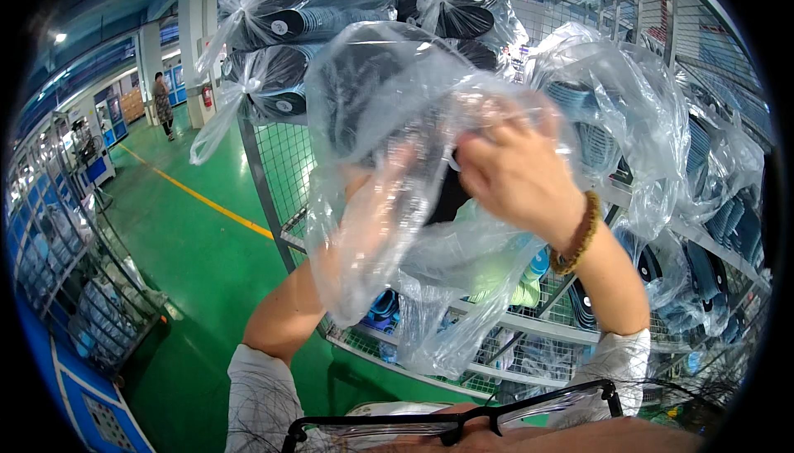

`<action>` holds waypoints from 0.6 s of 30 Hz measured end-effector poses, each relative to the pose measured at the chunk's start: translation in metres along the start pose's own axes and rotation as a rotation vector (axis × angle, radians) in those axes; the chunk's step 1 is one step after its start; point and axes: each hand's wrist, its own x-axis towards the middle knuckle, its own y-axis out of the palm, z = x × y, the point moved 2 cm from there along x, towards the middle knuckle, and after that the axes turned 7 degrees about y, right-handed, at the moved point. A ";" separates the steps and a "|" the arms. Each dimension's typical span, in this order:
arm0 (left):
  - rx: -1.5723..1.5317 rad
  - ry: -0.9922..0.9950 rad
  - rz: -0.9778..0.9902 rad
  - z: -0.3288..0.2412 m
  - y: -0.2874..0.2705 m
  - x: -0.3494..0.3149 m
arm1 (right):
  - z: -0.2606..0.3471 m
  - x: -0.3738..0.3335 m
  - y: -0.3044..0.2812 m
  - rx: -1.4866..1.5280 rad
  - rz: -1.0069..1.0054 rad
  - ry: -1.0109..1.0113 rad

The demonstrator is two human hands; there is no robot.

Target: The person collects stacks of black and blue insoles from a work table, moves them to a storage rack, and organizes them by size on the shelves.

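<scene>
In front of me a large clear plastic bag [364, 81] hangs rumpled around a stack of dark insoles, which shows only in part through the film. My left hand [376, 205] is under the film at the bag's left side, smeared by motion, so its fingers are hard to read. At the bag's mouth, my right hand [521, 176] has its fingers curled on the gathered film. A brown beaded bracelet [583, 234] circles my right wrist. Loose film [451, 321] droops below both hands.
Tied bags of insoles [289, 23] sit on a wire-mesh rack [281, 159]. An open plastic bag [662, 139] with blue-grey insoles stands at right. Another rack [83, 271] is at left, beyond the green floor [198, 287]. A person [163, 105] stands far left.
</scene>
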 end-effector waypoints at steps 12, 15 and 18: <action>-0.529 -0.390 -0.026 -0.039 0.007 0.009 | -0.008 -0.008 -0.025 0.144 0.121 -0.154; -0.595 -0.365 -0.129 -0.025 0.021 0.012 | -0.012 0.007 -0.008 -0.030 -0.080 0.137; -0.396 -0.402 -0.184 -0.017 0.000 0.009 | 0.001 0.018 -0.012 -0.314 -0.153 0.056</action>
